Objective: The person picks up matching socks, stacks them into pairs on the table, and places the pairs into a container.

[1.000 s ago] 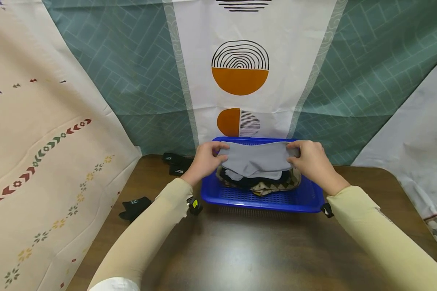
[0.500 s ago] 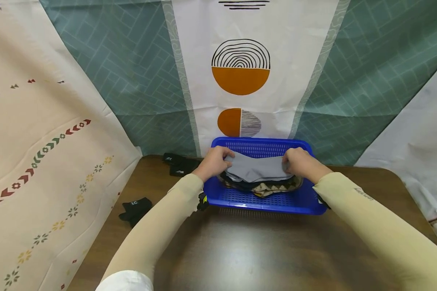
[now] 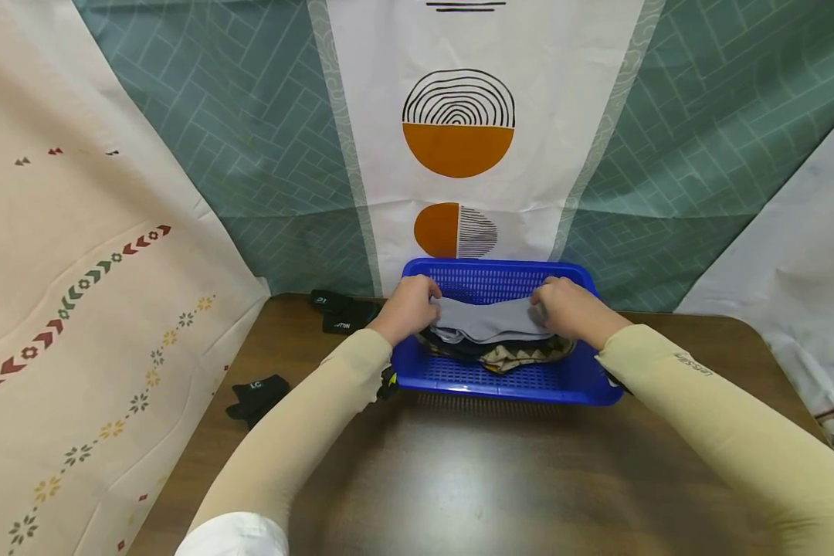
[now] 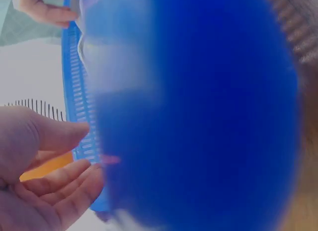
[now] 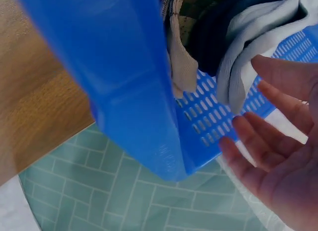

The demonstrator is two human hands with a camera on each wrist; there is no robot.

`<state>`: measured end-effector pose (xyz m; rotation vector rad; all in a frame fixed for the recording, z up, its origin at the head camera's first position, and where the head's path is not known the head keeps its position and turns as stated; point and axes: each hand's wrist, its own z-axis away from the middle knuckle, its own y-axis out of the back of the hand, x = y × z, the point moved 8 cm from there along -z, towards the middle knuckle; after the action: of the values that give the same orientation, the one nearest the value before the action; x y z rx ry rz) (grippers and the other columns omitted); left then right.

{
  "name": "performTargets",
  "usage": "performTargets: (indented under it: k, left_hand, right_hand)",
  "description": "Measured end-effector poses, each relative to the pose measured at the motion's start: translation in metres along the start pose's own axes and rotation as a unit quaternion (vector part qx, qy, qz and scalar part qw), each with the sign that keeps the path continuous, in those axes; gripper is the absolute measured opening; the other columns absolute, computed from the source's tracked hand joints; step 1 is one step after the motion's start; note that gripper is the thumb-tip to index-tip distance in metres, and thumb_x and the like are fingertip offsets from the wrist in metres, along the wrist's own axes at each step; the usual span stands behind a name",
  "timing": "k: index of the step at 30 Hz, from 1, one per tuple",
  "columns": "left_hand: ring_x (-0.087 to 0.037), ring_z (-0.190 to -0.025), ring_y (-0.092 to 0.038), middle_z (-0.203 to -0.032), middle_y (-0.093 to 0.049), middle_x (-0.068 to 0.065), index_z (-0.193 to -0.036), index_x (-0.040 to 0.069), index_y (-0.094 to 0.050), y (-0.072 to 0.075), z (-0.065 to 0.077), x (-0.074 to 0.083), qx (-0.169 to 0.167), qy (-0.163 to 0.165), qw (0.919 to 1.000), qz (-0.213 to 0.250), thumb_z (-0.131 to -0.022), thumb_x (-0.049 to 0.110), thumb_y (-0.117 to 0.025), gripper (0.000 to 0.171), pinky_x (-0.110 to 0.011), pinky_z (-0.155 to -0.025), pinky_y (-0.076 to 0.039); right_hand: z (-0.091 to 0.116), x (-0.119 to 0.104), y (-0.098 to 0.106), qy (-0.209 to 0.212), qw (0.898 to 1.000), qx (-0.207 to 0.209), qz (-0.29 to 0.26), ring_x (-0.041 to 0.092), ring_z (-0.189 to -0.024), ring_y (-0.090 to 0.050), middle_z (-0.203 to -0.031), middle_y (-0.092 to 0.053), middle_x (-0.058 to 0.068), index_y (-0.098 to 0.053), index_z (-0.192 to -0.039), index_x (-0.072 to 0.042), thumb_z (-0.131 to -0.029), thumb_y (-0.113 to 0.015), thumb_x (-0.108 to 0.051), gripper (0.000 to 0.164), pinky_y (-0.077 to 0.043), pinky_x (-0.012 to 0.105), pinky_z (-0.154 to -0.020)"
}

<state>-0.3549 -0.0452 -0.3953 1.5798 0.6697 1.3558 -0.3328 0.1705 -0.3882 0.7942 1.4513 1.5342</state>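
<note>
A blue plastic basket stands at the back of the table. In it lies a light grey folded cloth, ribbed like a sock in the right wrist view, on top of a dark piece and a tan-brown patterned piece. My left hand is at the cloth's left end; the left wrist view shows its thumb and fingers apart with nothing between them. Over the right end is my right hand, fingers spread and loosely bent, the thumb tip by the grey edge. Much of the left wrist view is blurred blue basket wall.
Black folded pieces with white lettering lie left of the basket: one pair at the back and another black piece nearer. The brown wooden table extends in front. Patterned curtains hang close behind and beside it.
Both hands lowered the grey cloth from above the basket onto the pile within it. Their fingers, pinching its ends earlier, are now apart from it or barely touching.
</note>
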Motion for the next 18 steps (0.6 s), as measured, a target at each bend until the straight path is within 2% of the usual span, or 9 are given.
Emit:
performTargets:
  k: [3, 7, 10, 14, 18]
  left_hand:
    - [-0.018, -0.097, -0.062, -0.111, -0.067, -0.005, -0.107, 0.009, -0.069, 0.001, 0.0, 0.007, -0.003, -0.015, 0.9995, -0.029, -0.086, 0.012, -0.061, 0.023, -0.034, -0.081, -0.053]
    - [-0.017, -0.094, -0.063, -0.105, -0.069, -0.002, -0.103, 0.012, -0.071, -0.009, 0.002, 0.012, -0.061, -0.034, 0.996, -0.057, -0.086, 0.015, -0.065, 0.018, -0.033, -0.081, -0.053]
    - [-0.016, -0.087, -0.064, -0.099, -0.07, -0.002, -0.099, 0.013, -0.072, -0.017, 0.004, 0.011, -0.098, -0.034, 0.9923, -0.067, -0.085, 0.017, -0.067, 0.015, -0.032, -0.079, -0.053]
    - [-0.015, -0.083, -0.063, -0.096, -0.07, -0.001, -0.096, 0.014, -0.073, -0.02, 0.006, 0.008, -0.113, -0.023, 0.9911, -0.066, -0.085, 0.017, -0.067, 0.012, -0.031, -0.078, -0.054]
    - [-0.015, -0.084, -0.063, -0.097, -0.07, -0.001, -0.097, 0.014, -0.073, -0.02, 0.007, 0.007, -0.117, -0.022, 0.9911, -0.061, -0.086, 0.018, -0.067, 0.013, -0.031, -0.078, -0.054]
  right_hand:
    - [0.0, -0.006, 0.0, 0.014, 1.0, -0.004, -0.008, 0.038, -0.109, -0.056, -0.113, -0.063, 0.018, -0.067, -0.11, -0.003, -0.081, -0.063, -0.001, 0.029, -0.046, 0.049, -0.091]
    - [0.0, -0.008, -0.008, 0.019, 0.999, -0.041, -0.014, 0.037, -0.108, -0.058, -0.112, -0.065, 0.018, -0.067, -0.109, -0.002, -0.084, -0.054, -0.002, 0.028, -0.046, 0.048, -0.09]
    - [0.002, -0.007, -0.015, 0.013, 0.997, -0.073, -0.017, 0.037, -0.108, -0.059, -0.113, -0.065, 0.019, -0.067, -0.11, -0.003, -0.086, -0.052, -0.003, 0.029, -0.048, 0.047, -0.087]
    - [0.005, -0.008, -0.019, 0.006, 0.995, -0.098, -0.028, 0.034, -0.106, -0.059, -0.114, -0.064, 0.018, -0.064, -0.114, -0.004, -0.089, -0.052, -0.006, 0.028, -0.05, 0.043, -0.082]
    - [0.007, -0.009, -0.017, 0.006, 0.995, -0.097, -0.031, 0.032, -0.106, -0.06, -0.114, -0.064, 0.016, -0.064, -0.115, -0.006, -0.09, -0.052, -0.008, 0.028, -0.049, 0.041, -0.08]
